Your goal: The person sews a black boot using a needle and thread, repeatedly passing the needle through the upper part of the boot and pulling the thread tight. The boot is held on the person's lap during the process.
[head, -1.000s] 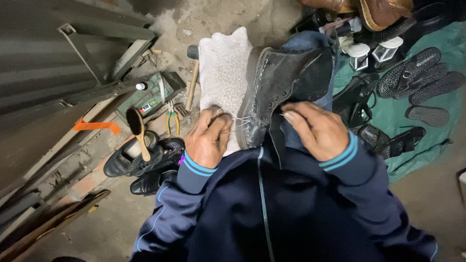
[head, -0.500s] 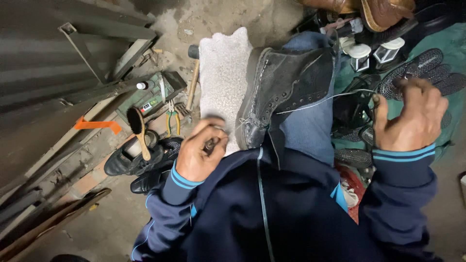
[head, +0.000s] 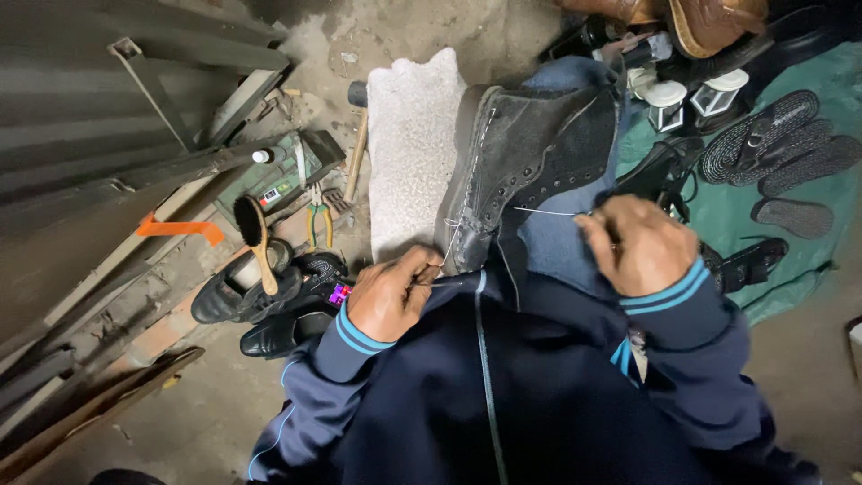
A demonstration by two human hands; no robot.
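Observation:
A black leather boot (head: 530, 162) lies on my lap, sole edge toward my left side, over my blue jeans. My left hand (head: 391, 295) sits just below the boot's heel end, fingers pinched on a thin white thread (head: 449, 244) and a slim tool I cannot make out. My right hand (head: 639, 242) is closed on the other run of thread (head: 546, 212), which stretches taut from the boot's side to my fingers. Both sleeves are dark blue with light blue cuffs.
A white stone block (head: 411, 153) lies left of the boot, a hammer (head: 356, 135) beside it. Further left are pliers (head: 315, 220), a green box (head: 287, 175), a shoe brush (head: 255, 235) on black shoes (head: 256, 301). Soles and sandals (head: 781, 153) lie on a green cloth at right.
My right hand, stretched far right with the thread half a second ago, has come back in toward the boot. My left hand has shifted slightly right along the boot's edge.

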